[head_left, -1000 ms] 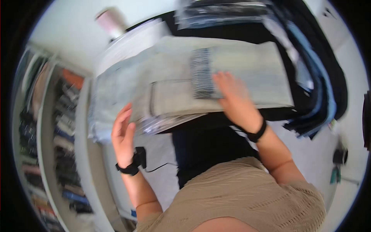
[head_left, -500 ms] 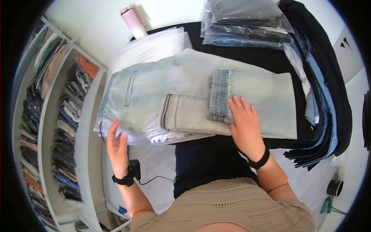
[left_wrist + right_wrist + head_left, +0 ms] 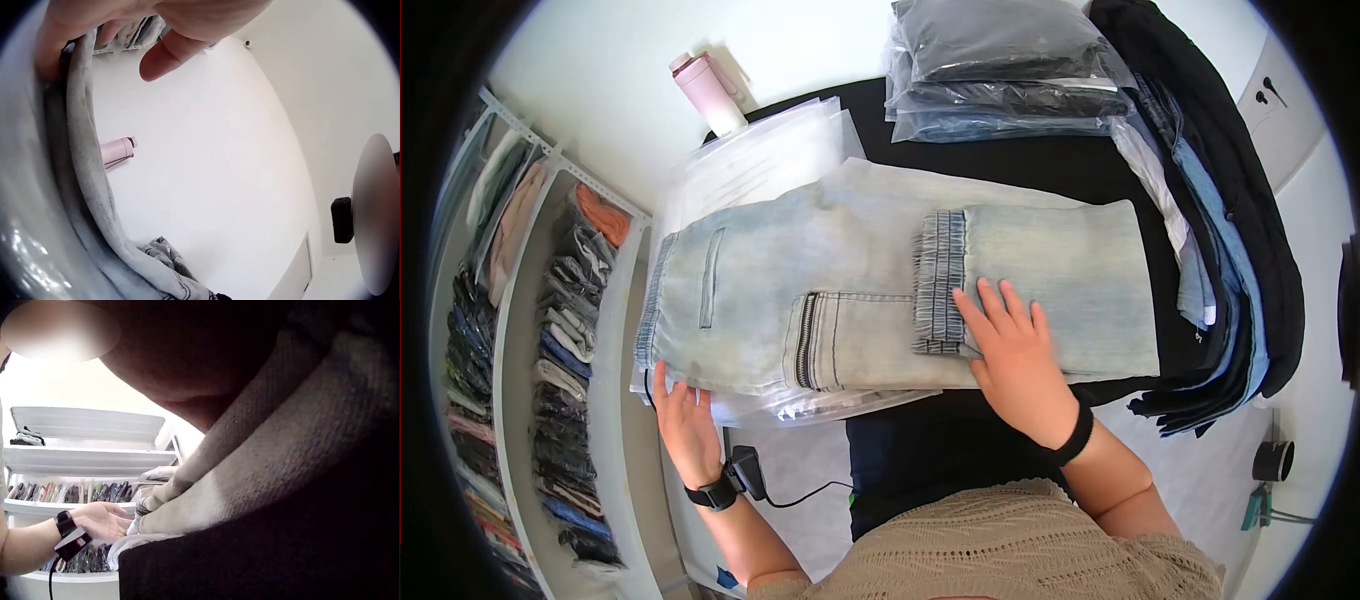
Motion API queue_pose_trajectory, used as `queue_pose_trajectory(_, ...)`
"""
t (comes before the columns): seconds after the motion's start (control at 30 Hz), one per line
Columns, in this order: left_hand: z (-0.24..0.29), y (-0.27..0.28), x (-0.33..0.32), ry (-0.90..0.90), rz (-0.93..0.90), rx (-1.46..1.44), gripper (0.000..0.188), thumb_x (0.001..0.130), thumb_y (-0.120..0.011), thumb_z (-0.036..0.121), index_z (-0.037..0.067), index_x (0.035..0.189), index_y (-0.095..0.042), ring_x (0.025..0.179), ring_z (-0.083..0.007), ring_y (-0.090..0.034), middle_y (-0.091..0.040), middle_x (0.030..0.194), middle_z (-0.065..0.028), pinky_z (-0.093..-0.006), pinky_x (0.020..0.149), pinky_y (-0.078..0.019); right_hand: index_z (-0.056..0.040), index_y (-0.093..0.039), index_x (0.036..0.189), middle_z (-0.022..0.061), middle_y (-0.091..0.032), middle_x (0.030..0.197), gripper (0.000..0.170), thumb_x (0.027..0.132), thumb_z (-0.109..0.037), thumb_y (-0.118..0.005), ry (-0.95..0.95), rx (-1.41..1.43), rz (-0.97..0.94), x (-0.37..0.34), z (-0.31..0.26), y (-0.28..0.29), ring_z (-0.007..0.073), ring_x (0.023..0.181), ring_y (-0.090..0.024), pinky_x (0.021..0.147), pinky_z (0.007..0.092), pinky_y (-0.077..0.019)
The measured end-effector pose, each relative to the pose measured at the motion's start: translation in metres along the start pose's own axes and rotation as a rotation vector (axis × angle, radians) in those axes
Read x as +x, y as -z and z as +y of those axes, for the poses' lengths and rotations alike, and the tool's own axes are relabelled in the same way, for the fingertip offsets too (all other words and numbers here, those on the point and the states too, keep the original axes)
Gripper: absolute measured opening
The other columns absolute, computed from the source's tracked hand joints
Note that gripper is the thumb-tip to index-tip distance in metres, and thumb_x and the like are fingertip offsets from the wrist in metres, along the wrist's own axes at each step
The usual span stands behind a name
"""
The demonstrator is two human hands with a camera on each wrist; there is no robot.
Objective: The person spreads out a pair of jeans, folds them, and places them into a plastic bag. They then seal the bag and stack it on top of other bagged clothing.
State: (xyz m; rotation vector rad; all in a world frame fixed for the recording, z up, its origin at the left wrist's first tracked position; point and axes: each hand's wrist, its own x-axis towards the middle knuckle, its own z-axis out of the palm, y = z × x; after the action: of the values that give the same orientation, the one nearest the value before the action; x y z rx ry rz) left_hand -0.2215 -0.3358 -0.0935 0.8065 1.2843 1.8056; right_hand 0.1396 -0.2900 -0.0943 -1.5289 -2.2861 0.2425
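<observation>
A pair of light-wash jeans (image 3: pixel 865 245) lies spread with its elastic waistband at the left and the legs folded back at the right. On the folded leg, a ribbed elastic cuff (image 3: pixel 940 280) faces left. My right hand (image 3: pixel 1025 365) rests flat there, fingers spread, index fingertip at the cuff. By the waistband's near corner is my left hand (image 3: pixel 685 430), its fingertips at the fabric edge. In the left wrist view, that hand's thumb (image 3: pixel 172 56) stands apart from the cloth while the fingers partly go behind the folded edge. A clear plastic bag (image 3: pixel 830 408) shows under the jeans.
Clear bags (image 3: pixel 760 165) and a pink bottle (image 3: pixel 707 95) are at the back left. Bagged garments (image 3: pixel 1010 75) are stacked at the back. Dark and blue trousers (image 3: pixel 1240 270) hang along the table's right edge. Shelves (image 3: pixel 560 330) of bagged clothes stand left.
My left hand has come down to the near corner of the waistband. The right hand stays on the folded leg next to the cuff. The head view has shifted.
</observation>
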Motion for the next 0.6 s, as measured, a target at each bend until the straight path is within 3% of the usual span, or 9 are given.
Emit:
queue_pose_trajectory(0.2,-0.018,0.041,0.025,0.040,0.097,-0.270,0.046,0.086,-0.050,0.009,0.000,0.129,-0.038,0.112,-0.0260,-0.046,-0.047,0.123,-0.0147,-0.0396,0.097,-0.0355,-0.0141,-0.034,0.138,0.0191,-0.036,0.139,0.064,0.079,-0.004,-0.057,-0.025,0.044,-0.020,0.001,-0.002,-0.001,0.0390,0.130,-0.030,0.103,0.0587,-0.0229)
queue_pose_trajectory(0.3,-0.019,0.047,0.031,0.181,0.030,-0.419,0.030,0.087,-0.049,0.016,0.000,0.113,-0.049,0.113,-0.0266,-0.047,-0.052,0.119,-0.0134,-0.0391,0.097,-0.0369,-0.0134,-0.035,0.137,0.0182,-0.035,0.139,0.062,0.080,-0.003,-0.056,-0.039,0.088,-0.034,0.000,-0.002,0.001,0.0390,0.131,-0.029,0.104,0.0580,-0.0209)
queue_pose_trajectory(0.47,-0.008,0.032,0.029,0.239,0.011,-0.474,0.033,0.088,-0.048,0.018,-0.002,0.115,-0.048,0.115,-0.0258,-0.047,-0.051,0.121,-0.0125,-0.0376,0.098,-0.0360,-0.0122,-0.038,0.135,0.0167,-0.039,0.138,0.054,0.083,-0.002,-0.051,-0.055,0.227,0.013,-0.002,0.004,-0.003,0.0364,0.133,-0.028,0.106,0.0555,-0.0179)
queue_pose_trajectory(0.53,-0.011,0.035,0.033,0.254,-0.033,-0.427,0.033,0.089,-0.047,0.018,-0.002,0.116,-0.048,0.114,-0.0252,-0.048,-0.053,0.121,-0.0120,-0.0372,0.098,-0.0356,-0.0105,-0.042,0.132,0.0169,-0.048,0.129,0.048,0.085,-0.003,-0.049,-0.090,0.378,0.096,-0.003,0.008,-0.004,0.0352,0.126,-0.037,0.106,0.0474,-0.0241)
queue_pose_trajectory(0.57,-0.012,0.035,0.035,0.266,-0.049,-0.433,0.033,0.089,-0.047,0.018,-0.002,0.116,-0.048,0.114,-0.0252,-0.048,-0.053,0.121,-0.0120,-0.0372,0.098,-0.0356,-0.0105,-0.042,0.132,0.0169,-0.048,0.129,0.048,0.085,-0.003,-0.049,-0.105,0.367,0.105,-0.003,0.009,0.000,0.0352,0.126,-0.037,0.106,0.0474,-0.0241)
queue_pose_trajectory(0.6,-0.013,0.037,0.035,0.265,-0.080,-0.444,0.033,0.089,-0.046,0.018,-0.002,0.115,-0.049,0.113,-0.0250,-0.049,-0.054,0.120,-0.0116,-0.0367,0.098,-0.0358,-0.0090,-0.043,0.131,0.0168,-0.051,0.125,0.045,0.086,-0.004,-0.048,-0.168,0.562,0.093,-0.001,0.009,0.005,0.0330,0.122,-0.041,0.104,0.0421,-0.0276)
